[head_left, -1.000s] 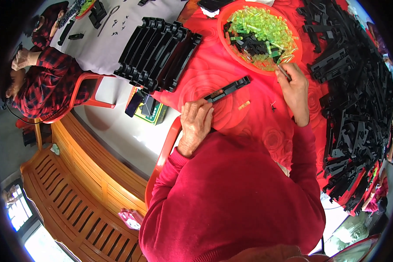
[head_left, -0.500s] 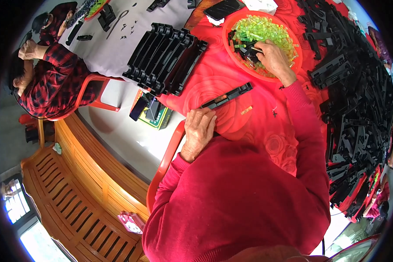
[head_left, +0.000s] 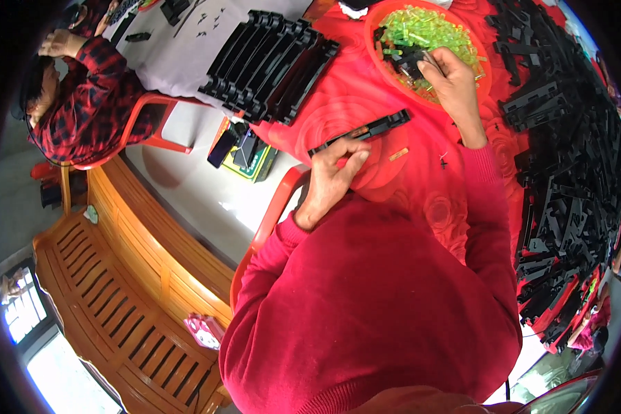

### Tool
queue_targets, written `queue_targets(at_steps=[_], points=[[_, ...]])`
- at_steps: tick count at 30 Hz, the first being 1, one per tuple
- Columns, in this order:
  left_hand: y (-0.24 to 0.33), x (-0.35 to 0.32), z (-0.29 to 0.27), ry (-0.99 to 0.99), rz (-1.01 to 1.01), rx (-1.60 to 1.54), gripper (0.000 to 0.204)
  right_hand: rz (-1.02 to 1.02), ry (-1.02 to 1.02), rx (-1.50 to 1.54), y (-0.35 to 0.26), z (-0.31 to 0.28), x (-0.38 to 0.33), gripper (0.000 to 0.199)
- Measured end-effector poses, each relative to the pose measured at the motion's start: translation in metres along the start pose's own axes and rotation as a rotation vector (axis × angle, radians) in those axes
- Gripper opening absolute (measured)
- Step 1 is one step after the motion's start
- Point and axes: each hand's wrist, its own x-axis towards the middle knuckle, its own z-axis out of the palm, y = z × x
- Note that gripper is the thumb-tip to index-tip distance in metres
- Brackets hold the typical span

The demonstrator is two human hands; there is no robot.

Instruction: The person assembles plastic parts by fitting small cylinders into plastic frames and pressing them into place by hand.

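My right hand (head_left: 455, 86) is over the orange-red bowl (head_left: 485, 83), thumb and fingers pinched on a small thin dark piece I cannot make out. The bowl holds clear yellow-green tubes (head_left: 421, 31) and some small black parts (head_left: 408, 63). My left hand (head_left: 332, 176) is at the near side of a long black plastic strip (head_left: 386, 124) with an amber insert. Its thumb and index finger are curled together; whatever lies between them is too small to tell. A small amber piece (head_left: 399, 154) lies on the red tablecloth (head_left: 386, 183) beside the strip.
Stacked black plastic frames (head_left: 269, 65) stand to the left of the strip. A large heap of black parts (head_left: 566, 172) covers the right side. Left are a seated person in a plaid shirt (head_left: 103, 96), a red chair (head_left: 134, 127) and a wooden bench (head_left: 110, 297).
My left hand has turned from lying palm down to curled fingers with the thumb showing. The right hand has lifted slightly within the bowl, still pinching. The whole view has shifted a little.
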Motion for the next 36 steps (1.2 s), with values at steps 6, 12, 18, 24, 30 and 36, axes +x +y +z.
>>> queue_targets(at_steps=[6,12,18,24,30,36], points=[[0.002,0.012,0.012,-0.215,-0.393,-0.840,0.032,0.059,-0.251,0.429,-0.029,0.033,-0.080,0.010],[-0.010,-0.006,0.012,-0.445,-0.584,-1.055,0.025,-0.100,-0.362,0.504,-0.005,0.036,-0.114,0.008],[-0.021,-0.017,0.012,-0.114,-0.377,-0.510,0.018,0.291,-0.328,0.498,-0.003,0.031,-0.141,0.004],[-0.026,-0.022,0.019,-0.063,-0.329,-0.325,0.012,0.563,-0.157,0.685,0.000,0.041,-0.157,0.009],[-0.028,-0.023,0.018,-0.091,-0.331,-0.297,0.011,0.531,-0.099,0.435,0.005,0.045,-0.148,0.011],[-0.020,-0.024,0.012,-0.013,-0.264,0.043,0.012,0.438,-0.233,0.253,0.003,0.040,-0.133,0.010]])
